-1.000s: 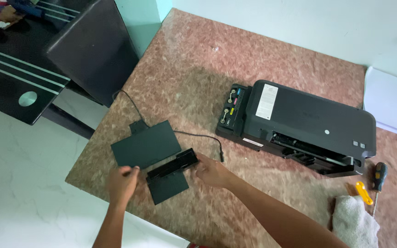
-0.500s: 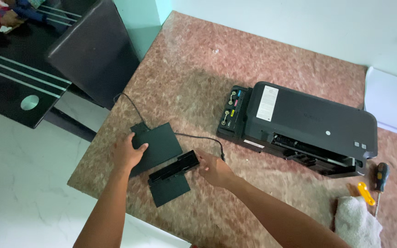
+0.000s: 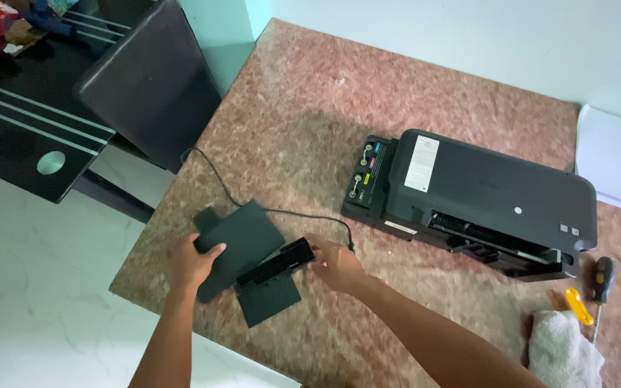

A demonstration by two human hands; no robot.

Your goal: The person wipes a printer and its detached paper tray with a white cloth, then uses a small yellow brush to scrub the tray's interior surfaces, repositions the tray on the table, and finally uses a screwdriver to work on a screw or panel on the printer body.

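Nearest the camera, left hand [image 3: 194,262] grips the near-left edge of the flat black rectangular plastic panel [image 3: 238,241], thumb on top, fingers underneath. Since half a second ago the panel has tilted and slid toward the person, uncovering more of the thin black cable [image 3: 282,211] behind it. Right hand [image 3: 336,264] pinches the right end of the black slotted plastic tray piece [image 3: 273,276], which lies on the mottled pink stone counter [image 3: 303,115], touching the panel's lower edge. Judgement: panel is being lifted clear of the tray piece. Farther right: black inkjet printer [image 3: 483,201]; white cloth [image 3: 566,352], yellow tool [image 3: 578,305], screwdriver [image 3: 601,276].
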